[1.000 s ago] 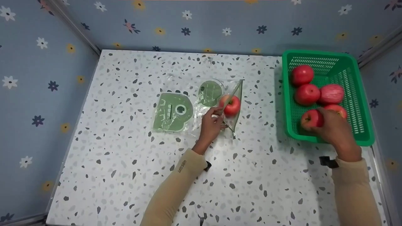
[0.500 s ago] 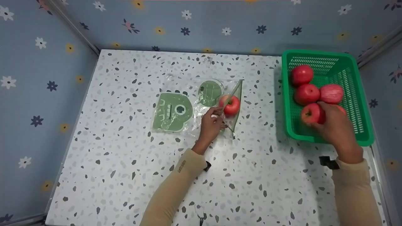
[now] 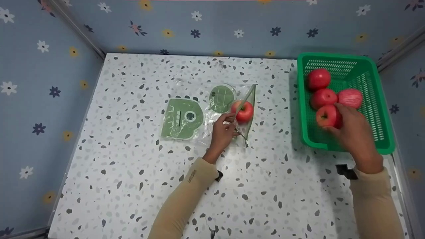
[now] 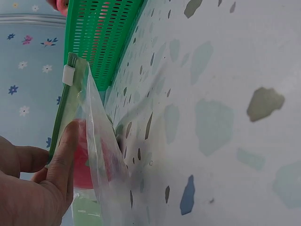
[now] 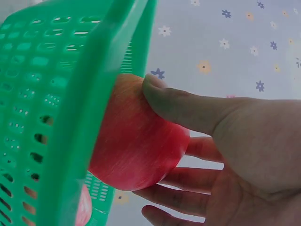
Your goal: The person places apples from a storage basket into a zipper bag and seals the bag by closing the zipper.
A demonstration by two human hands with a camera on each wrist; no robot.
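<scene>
My left hand [image 3: 223, 131] pinches the green zip edge of a clear plastic bag [image 3: 202, 89] printed with green cartoon shapes. One red apple [image 3: 245, 114] lies inside the bag close to its mouth. In the left wrist view a white slider [image 4: 68, 75] sits on the zip edge, above my fingers [image 4: 63, 160]. Over the green basket [image 3: 301, 99] my right hand [image 3: 355, 132] grips another red apple [image 3: 326, 117], thumb on one side and fingers on the other. The right wrist view shows this held apple [image 5: 141, 136] beside the basket's rim.
Several more apples sit in the basket, among them a striped one [image 3: 350, 98]. The basket stands at the back right of the speckled white table [image 3: 139, 186]. Flowered blue walls [image 3: 219, 20] enclose the back and sides.
My right hand has raised its apple slightly and shifted it a little up and left in the head view. The left hand and the bag stay where they were.
</scene>
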